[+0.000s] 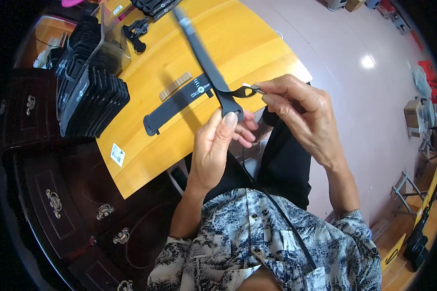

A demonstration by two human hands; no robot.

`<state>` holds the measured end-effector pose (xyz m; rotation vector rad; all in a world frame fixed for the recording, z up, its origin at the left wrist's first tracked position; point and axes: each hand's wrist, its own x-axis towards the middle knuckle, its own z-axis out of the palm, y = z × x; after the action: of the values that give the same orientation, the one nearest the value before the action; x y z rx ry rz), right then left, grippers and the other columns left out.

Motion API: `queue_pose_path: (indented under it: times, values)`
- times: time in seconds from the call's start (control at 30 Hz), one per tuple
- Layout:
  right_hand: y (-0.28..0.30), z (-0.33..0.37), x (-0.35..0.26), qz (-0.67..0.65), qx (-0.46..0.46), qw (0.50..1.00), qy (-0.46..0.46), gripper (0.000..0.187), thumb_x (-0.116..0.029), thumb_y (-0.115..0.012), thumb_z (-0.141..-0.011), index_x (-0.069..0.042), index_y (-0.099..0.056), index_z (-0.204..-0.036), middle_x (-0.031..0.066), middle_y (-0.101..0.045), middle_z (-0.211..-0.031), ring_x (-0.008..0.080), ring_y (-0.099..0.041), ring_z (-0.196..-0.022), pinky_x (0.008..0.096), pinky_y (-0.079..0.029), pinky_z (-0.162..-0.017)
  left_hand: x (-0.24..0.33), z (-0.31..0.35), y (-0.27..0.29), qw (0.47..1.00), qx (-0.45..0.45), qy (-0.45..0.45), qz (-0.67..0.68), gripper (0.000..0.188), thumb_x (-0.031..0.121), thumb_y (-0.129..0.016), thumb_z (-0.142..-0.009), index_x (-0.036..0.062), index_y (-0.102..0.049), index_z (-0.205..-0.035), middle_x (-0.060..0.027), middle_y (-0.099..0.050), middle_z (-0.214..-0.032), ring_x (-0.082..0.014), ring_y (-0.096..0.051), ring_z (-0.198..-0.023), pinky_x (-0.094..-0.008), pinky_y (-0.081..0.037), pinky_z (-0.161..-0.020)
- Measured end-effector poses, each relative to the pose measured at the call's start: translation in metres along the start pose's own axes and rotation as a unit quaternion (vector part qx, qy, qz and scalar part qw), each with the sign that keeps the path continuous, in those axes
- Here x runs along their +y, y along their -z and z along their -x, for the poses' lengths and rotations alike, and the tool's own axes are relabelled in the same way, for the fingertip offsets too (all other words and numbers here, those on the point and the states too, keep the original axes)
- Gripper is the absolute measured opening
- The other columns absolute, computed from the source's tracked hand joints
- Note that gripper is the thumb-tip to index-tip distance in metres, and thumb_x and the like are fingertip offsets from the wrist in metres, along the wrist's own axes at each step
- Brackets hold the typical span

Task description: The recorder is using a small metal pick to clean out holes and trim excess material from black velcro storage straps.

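Note:
A long dark strap (202, 54) stands up from my left hand (213, 150), which pinches its lower end between thumb and fingers near a rounded tip with a hole. The strap's upper end is blurred. A narrow black band (235, 92) with a loop branches off it to the right. My right hand (303, 109) is closed on this band's end, where a small pale piece shows between thumb and forefinger. Behind them, a second dark strap (175, 105) with white print lies flat on the yellow table (257, 48), partly covered by the held one.
Beside the flat strap lies a small ridged tan strip (175, 86). Stacked black straps (94, 102) stand by a clear bin (115, 36) at the left. Another black strap piece (135, 36) lies farther back. Dark wooden drawers (56, 203) stand at the left; a white label (117, 154) is near the table corner.

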<state>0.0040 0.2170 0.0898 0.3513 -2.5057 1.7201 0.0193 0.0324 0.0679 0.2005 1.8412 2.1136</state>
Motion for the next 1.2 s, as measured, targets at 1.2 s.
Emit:
queue_pose_path:
  times: [1.2]
  values:
    - [0.282, -0.206, 0.191, -0.014, 0.463, 0.886, 0.001, 0.028, -0.034, -0.077, -0.077, -0.010, -0.064, -0.082, -0.0044, -0.052, -0.061, 0.0060, -0.037, -0.046, 0.0243, -0.030, -0.041, 0.022, 0.102, 0.042, 0.979, 0.142, -0.013, 0.143, 0.023, 0.014, -0.036, -0.100, -0.0037, -0.049, -0.095, -0.0035, -0.043, -0.055, -0.0063, -0.036, -0.042, -0.0222, -0.035, -0.039]
